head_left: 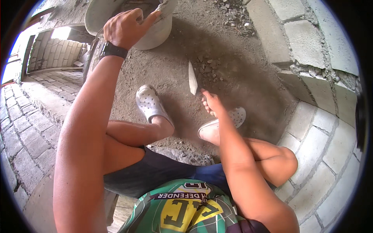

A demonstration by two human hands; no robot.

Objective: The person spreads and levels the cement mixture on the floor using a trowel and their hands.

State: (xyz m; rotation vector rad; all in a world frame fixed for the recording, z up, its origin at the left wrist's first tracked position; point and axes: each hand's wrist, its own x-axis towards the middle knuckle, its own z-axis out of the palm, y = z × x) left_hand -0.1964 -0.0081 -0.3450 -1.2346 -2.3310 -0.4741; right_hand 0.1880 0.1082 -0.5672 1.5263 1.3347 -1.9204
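Observation:
My left hand [126, 28] is at the near rim of a pale bucket [157, 37] at the upper left, its thumb stretched to the right and its fingers curled over the rim. The bucket holds something dark grey, mostly hidden by the hand and the rim. My right hand [211, 103] is closed round the handle of a pointing trowel [192, 79]. Its narrow, pale blade points away from me, low over the dusty ground between my feet. Just right of the blade tip lie small crumbs of rubble [208, 68].
A block wall [322, 147] with rough mortar joints rises close on my right. My feet in white clogs [149, 101] stand on either side of the trowel. Loose gravel [235, 17] lies at the far side. Block paving [35, 132] spreads out on the left.

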